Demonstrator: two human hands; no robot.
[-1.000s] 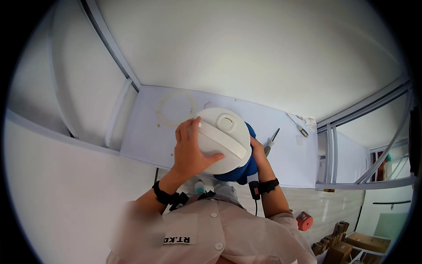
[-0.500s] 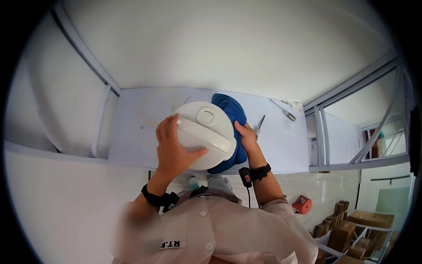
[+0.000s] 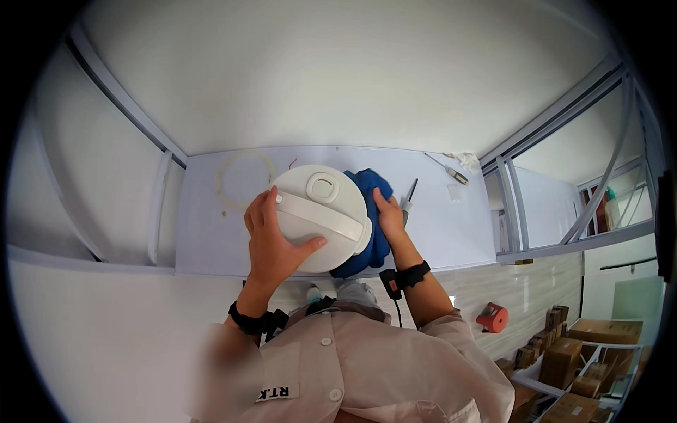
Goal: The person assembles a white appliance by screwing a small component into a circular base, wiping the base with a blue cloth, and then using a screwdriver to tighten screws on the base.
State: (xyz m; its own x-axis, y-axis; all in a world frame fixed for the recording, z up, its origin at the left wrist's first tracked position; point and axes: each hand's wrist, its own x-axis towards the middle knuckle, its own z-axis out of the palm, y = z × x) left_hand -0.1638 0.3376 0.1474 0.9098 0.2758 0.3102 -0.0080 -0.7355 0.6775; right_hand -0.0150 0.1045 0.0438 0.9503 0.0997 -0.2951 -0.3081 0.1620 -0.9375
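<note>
A round white cooker (image 3: pixel 307 236), seen from above, has a broad curved handle across its lid and a raised round valve on top. My left hand (image 3: pixel 270 243) grips its left side, fingers along the edge and thumb resting on the lid. Bunched against the cooker's right side is a dark blue cloth (image 3: pixel 367 259). My right hand (image 3: pixel 390 217) presses that cloth to the cooker, thumb on top; its other fingers are mostly hidden. The cooker's body is out of sight beneath the lid.
The white table (image 3: pixel 451 240) meets a white wall at the back. A dark-bladed tool (image 3: pixel 407 201) lies right of my right hand, and a screwdriver (image 3: pixel 455 173) beside crumpled paper (image 3: pixel 465 161) farther right. A red round object (image 3: pixel 493 319) and cardboard boxes (image 3: pixel 562 359) are at lower right.
The cooker has shifted slightly left with both hands on it. My right hand has slid a little with the cloth, which is now more bunched at its far end.
</note>
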